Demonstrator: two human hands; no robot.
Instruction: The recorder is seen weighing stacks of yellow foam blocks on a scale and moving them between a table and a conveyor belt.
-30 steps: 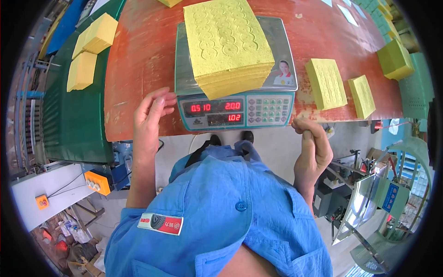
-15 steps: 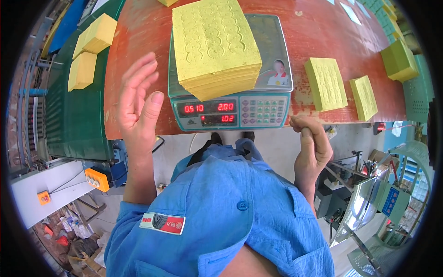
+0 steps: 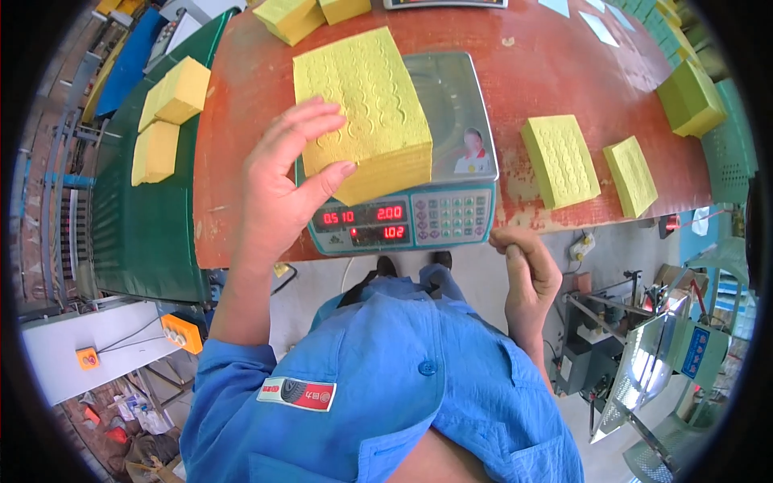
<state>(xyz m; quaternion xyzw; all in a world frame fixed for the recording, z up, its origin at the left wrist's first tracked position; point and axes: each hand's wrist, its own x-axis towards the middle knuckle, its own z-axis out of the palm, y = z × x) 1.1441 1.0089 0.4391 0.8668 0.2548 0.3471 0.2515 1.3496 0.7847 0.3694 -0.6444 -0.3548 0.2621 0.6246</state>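
A thick stack of yellow embossed paper (image 3: 362, 105) sits on the metal pan of a teal-edged digital scale (image 3: 451, 217) with red lit digits. Over the stack's left side is my left hand (image 3: 282, 173), its fingers apart and reaching across the top sheet. The thumb is at the stack's near edge. Whether the palm presses on the paper I cannot tell. My right hand (image 3: 530, 278) is closed beside the scale's near right corner, thumb against the curled index finger. The inside of that hand is hidden.
Two smaller yellow stacks (image 3: 561, 161) (image 3: 632, 175) lie on the red tabletop (image 3: 547, 64) to the right. More yellow blocks (image 3: 290, 18) are at the far left. A green table (image 3: 137, 225) adjoins on the left, bearing yellow paper stacks (image 3: 173, 92).
My left hand has moved right, from beside the stack to over its left side. The right hand stays curled near the scale's corner. The whole view has shifted slightly.
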